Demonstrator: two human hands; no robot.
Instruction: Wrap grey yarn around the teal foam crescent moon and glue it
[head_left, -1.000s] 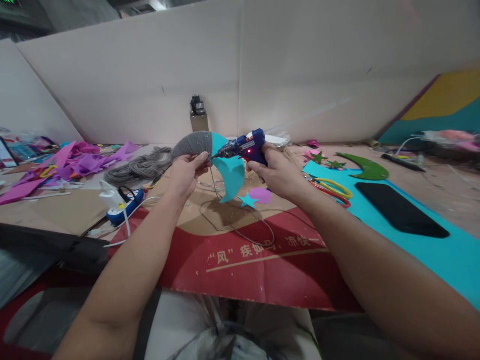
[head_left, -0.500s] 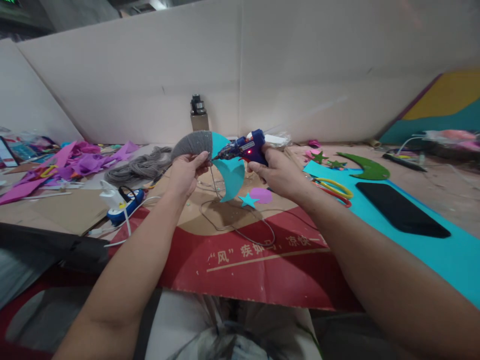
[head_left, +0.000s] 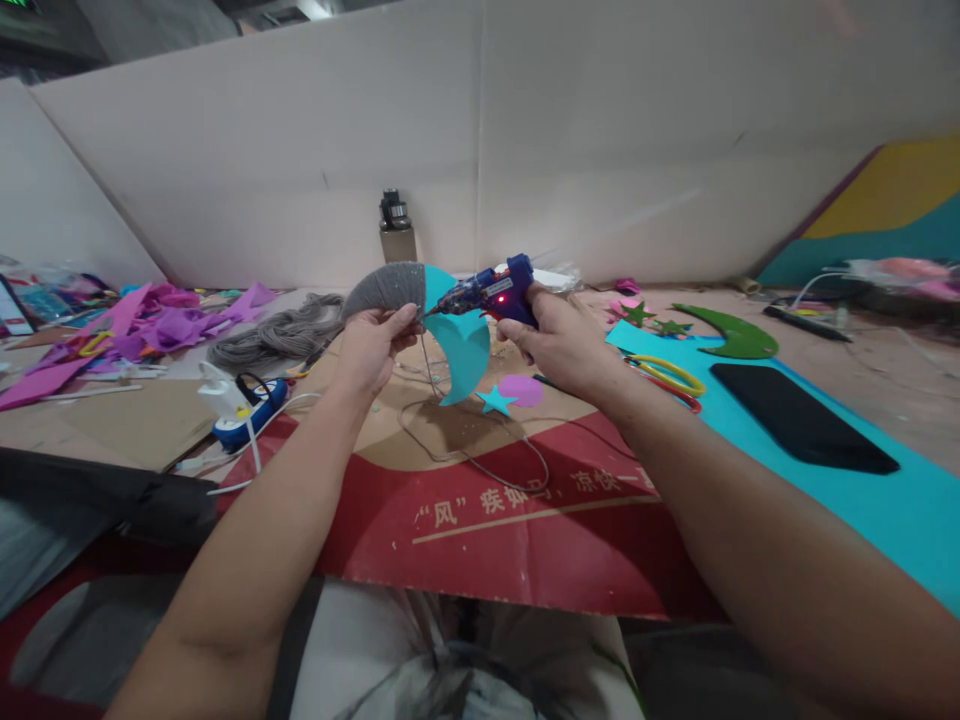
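My left hand (head_left: 373,345) pinches a teal foam crescent (head_left: 463,345) held up above the table; its upper half is wrapped in grey yarn (head_left: 384,286), and a loose strand hangs down to the cardboard. My right hand (head_left: 559,345) grips a blue glue gun (head_left: 491,291) with a red light on. The gun's nozzle touches the crescent right where the yarn wrap ends, beside my left thumb.
A grey yarn bundle (head_left: 281,335) and purple foam scraps (head_left: 161,325) lie at the left, with a power strip (head_left: 251,405). A teal star (head_left: 496,402) and pink circle (head_left: 523,390) sit below the crescent. Scissors (head_left: 664,378), a green crescent (head_left: 731,335) and a black phone (head_left: 802,420) lie at the right.
The glue gun dipped slightly half a second ago and has come back up; its nozzle stays at the edge of the yarn wrap. My left hand has not moved.
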